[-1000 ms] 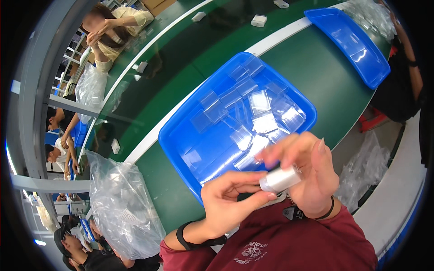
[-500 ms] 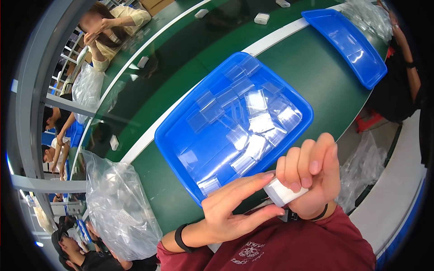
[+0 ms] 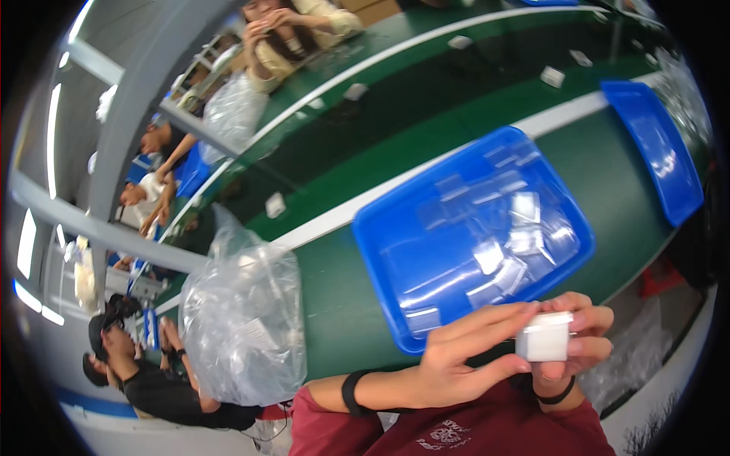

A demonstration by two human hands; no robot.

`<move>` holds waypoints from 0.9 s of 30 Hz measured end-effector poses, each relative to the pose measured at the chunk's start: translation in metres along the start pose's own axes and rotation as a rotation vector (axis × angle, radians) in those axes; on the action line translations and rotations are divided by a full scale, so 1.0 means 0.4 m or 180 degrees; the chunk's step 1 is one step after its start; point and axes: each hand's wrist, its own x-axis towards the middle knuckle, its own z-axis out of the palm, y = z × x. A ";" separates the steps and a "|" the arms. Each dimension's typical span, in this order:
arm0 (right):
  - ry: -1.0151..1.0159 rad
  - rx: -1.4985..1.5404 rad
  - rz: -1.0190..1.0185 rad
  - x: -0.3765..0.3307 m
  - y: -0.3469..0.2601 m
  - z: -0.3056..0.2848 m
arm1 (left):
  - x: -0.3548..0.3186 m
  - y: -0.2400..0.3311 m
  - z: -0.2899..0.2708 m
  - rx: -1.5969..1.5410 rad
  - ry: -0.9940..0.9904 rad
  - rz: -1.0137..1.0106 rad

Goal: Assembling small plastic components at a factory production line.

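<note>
Close to my body, in front of the maroon shirt, a small white box (image 3: 546, 340) with clear plastic at its edges is held between both hands. My left hand (image 3: 468, 351) pinches it from the left, thumb low and fingers along the top. Curled around its right side and underneath is my right hand (image 3: 584, 334). Just beyond my hands a blue tray (image 3: 395, 304) rests on the green table. Clear, flat plastic sleeves (image 3: 487, 258) lie scattered in it, mostly toward its right half, some with bright glare.
A large clear plastic bag (image 3: 243, 334) stands left of the tray. Another blue tray (image 3: 661, 152) sits at far right. Beyond a white rail (image 3: 334, 220), small white boxes (image 3: 553, 77) lie along a dark green belt. A grey frame (image 3: 144, 99) rises at left. Several people work nearby.
The view has shifted, so the tray and table appear further right. The white box has been turned more upright, and my right hand has changed from folded fingers to gripping its right side.
</note>
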 end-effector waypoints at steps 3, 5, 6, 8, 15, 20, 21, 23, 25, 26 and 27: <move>-0.0019 -0.0231 0.0098 -0.014 0.005 0.004 | -0.005 -0.002 -0.003 0.0025 0.0102 -0.0167; -0.0462 -0.0607 0.0470 0.033 -0.007 -0.011 | 0.016 -0.010 -0.032 0.0095 0.0151 -0.0460; -0.0915 -0.0989 0.0881 0.057 -0.017 -0.011 | 0.025 -0.017 -0.059 0.0148 0.0211 -0.0799; -0.1036 -0.1368 0.1117 0.097 -0.049 -0.007 | 0.069 -0.050 -0.126 -0.0397 0.0564 -0.0776; -0.1405 -0.0586 0.1982 0.130 -0.097 -0.022 | 0.143 -0.283 -0.572 0.1198 0.2378 -0.1328; -0.3020 -0.0198 0.1029 0.227 -0.133 -0.076 | 0.126 -0.378 -0.636 0.3087 0.2192 -0.1404; -0.3616 -0.0064 0.0594 0.283 -0.149 -0.077 | 0.100 -0.391 -0.662 0.2449 0.2331 -0.1316; -0.4189 -0.0148 0.0292 0.368 -0.197 -0.102 | 0.117 -0.366 -0.589 0.1193 0.2526 -0.1422; -0.4491 -0.0343 -0.0001 0.405 -0.231 -0.127 | 0.108 -0.322 -0.529 0.0499 0.2484 -0.1659; -0.4669 -0.0333 -0.0192 0.418 -0.235 -0.125 | 0.081 -0.304 -0.524 0.0281 0.2474 -0.1809; -0.4843 -0.0300 -0.0394 0.429 -0.233 -0.122 | 0.056 -0.310 -0.523 0.0206 0.2477 -0.1790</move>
